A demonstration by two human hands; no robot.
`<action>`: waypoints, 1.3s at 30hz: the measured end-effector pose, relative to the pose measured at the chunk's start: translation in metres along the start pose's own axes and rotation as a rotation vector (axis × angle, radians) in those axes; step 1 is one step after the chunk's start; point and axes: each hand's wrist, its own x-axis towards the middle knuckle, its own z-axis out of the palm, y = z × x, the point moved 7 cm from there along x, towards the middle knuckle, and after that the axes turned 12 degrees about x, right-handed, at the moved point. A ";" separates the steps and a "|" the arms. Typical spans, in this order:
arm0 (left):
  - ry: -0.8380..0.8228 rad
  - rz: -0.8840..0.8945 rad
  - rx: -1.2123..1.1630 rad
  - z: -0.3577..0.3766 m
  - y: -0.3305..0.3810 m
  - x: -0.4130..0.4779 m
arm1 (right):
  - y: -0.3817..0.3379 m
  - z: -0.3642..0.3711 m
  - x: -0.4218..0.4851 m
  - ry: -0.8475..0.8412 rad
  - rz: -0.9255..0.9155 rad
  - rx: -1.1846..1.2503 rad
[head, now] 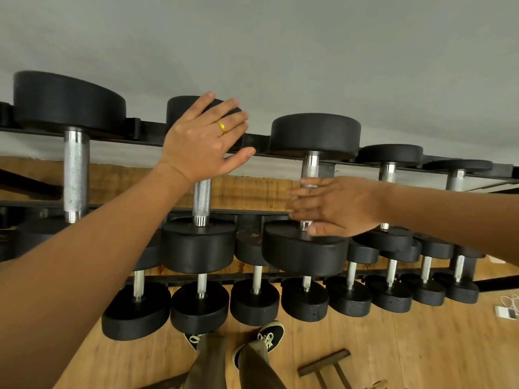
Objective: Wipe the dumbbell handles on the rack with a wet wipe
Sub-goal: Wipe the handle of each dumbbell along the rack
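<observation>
**Both hands at the upper tier of the dumbbell rack**

We look down at a black rack (132,127) that stands against a pale wall (252,37). Its upper tier carries large dumbbells, and a lower tier (254,301) holds a row of smaller ones, all with black round heads.

The left hand (205,136) lies flat on the far head of the second dumbbell (199,248) from the rack's left end. Its fingers are spread and straight, the thumb points to the right, and a gold ring (222,127) sits on one finger. Below the wrist, that dumbbell's knurled steel handle (202,200) is bare and untouched.

The right hand (337,209) reaches in from the right side to the third dumbbell (306,254) and crosses in front of its handle (310,167). Its fingers are straight and close together, and the thumb sits lower, near the front head. The hand is blurred, so it seems to lie against the steel, but we cannot tell whether it really touches it or what may be under the palm.

At the rack's left end, the biggest dumbbell's handle (75,175) stands free of both hands.

Below the rack is a wooden floor (393,346). On it we see the person's dark shoes (269,338), a small wooden frame (325,363), and a white device with a cable (504,310) near the rack's right end.
</observation>
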 end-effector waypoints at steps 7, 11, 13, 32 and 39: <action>0.014 -0.001 -0.002 0.000 0.000 0.000 | 0.025 -0.011 -0.001 0.235 0.274 0.111; 0.010 0.001 -0.003 0.000 0.001 0.000 | 0.003 0.018 -0.014 0.255 0.110 0.116; 0.007 0.002 -0.007 0.000 0.001 0.001 | 0.000 0.028 -0.016 0.260 0.024 0.047; -0.091 0.043 0.021 -0.002 0.000 0.002 | 0.011 0.040 -0.029 0.674 -0.005 0.212; -0.270 0.020 0.001 -0.007 0.009 0.011 | 0.040 0.044 -0.073 1.394 0.285 0.916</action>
